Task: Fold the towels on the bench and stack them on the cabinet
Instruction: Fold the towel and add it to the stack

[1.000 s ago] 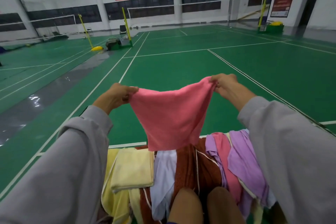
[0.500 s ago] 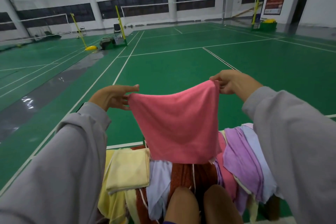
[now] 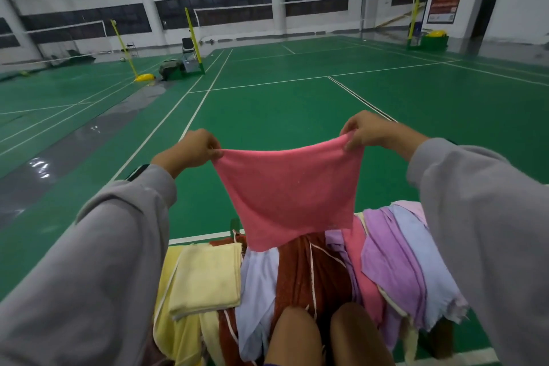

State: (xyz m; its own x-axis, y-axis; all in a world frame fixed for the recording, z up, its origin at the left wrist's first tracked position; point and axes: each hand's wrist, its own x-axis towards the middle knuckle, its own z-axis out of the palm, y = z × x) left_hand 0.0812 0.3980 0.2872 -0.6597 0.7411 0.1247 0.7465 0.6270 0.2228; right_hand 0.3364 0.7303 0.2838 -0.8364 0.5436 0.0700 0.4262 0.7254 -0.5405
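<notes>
A pink towel hangs in the air in front of me, stretched by its two top corners. My left hand pinches the left corner and my right hand pinches the right one. Below it a heap of towels covers the bench: a folded pale yellow towel on the left, a white one, a rust-brown one in the middle, and purple towels on the right. The bench itself is hidden except a leg. No cabinet is in view.
My bare knees touch the near side of the towel heap. Beyond lies a green badminton court floor with white lines, net posts and a wet grey strip at the left.
My left hand, open-fingered half a second ago, has closed on the towel's left corner again. Both hands have pulled apart and the towel's top edge is now taut.
</notes>
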